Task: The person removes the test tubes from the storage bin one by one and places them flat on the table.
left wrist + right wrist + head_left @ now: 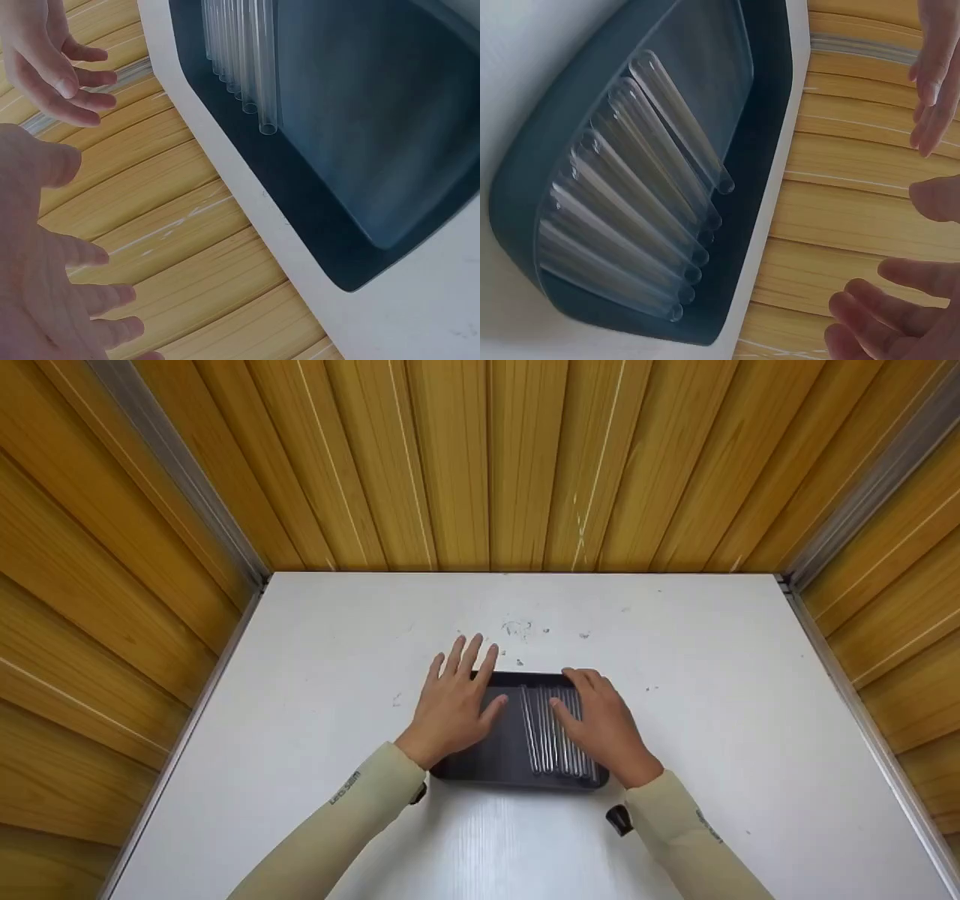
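Observation:
A dark grey rectangular tray [480, 757] lies on the white table. Several clear glass test tubes [546, 739] rest side by side in its right part, with round ends toward the person; the leftmost leans at an angle. The right wrist view shows the same tubes [630, 202] fanned slightly. My left hand [454, 709] hovers over the tray's left side, fingers spread and nothing held. Over the right end, my right hand [606, 724] has loosely bent fingers and holds nothing. Both wrist views show the hands apart from the tubes.
White tabletop [337, 675] surrounds the tray, with small dark scuff marks [517, 628] behind it. Wood-patterned panels [487, 465] enclose the back and both sides, joined by metal corner strips [187, 457].

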Demonstrator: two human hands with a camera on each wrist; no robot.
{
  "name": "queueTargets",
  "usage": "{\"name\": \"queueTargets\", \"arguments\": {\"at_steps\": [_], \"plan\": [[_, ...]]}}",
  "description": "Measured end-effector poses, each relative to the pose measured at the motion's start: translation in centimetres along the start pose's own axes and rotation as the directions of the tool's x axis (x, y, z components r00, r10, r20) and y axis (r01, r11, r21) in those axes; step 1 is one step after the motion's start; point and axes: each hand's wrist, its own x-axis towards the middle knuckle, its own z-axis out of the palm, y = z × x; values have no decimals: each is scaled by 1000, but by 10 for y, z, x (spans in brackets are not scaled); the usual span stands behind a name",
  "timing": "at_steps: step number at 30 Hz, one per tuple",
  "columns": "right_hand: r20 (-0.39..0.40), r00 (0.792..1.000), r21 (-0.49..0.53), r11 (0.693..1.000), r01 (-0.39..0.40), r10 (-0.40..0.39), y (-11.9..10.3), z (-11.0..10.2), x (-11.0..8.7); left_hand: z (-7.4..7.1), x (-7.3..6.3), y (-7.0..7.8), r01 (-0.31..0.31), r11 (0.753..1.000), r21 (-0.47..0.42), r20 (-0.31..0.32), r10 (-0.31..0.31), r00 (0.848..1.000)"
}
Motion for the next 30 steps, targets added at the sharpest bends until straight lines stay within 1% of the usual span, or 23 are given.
{"name": "queueTargets", "arguments": {"at_steps": [7, 11, 16, 21, 27, 30], "plan": [[12, 999, 53, 997, -49, 49, -2, 17, -1, 7, -7, -5, 30, 999, -18, 14, -30, 999], [16, 997, 78, 994, -71, 69, -3, 26, -2, 10, -12, -8, 51, 998, -24, 33, -50, 998], [21, 996, 100, 991, -90, 88, -3, 36, -4, 14, -17, -11, 72, 997, -26, 38, -71, 997], [21, 996, 94, 992, -89, 87, -2, 42, -5, 18, -21, -14, 94, 995, -44, 41, -92, 995], [23, 996, 122, 989, -89, 87, -3, 49, -5, 24, -25, -15, 112, 992, -61, 53, -109, 993], [16, 998, 117, 991, -69, 67, -3, 54, -6, 27, -27, -15, 130, 989, -67, 54, -126, 990]]}}
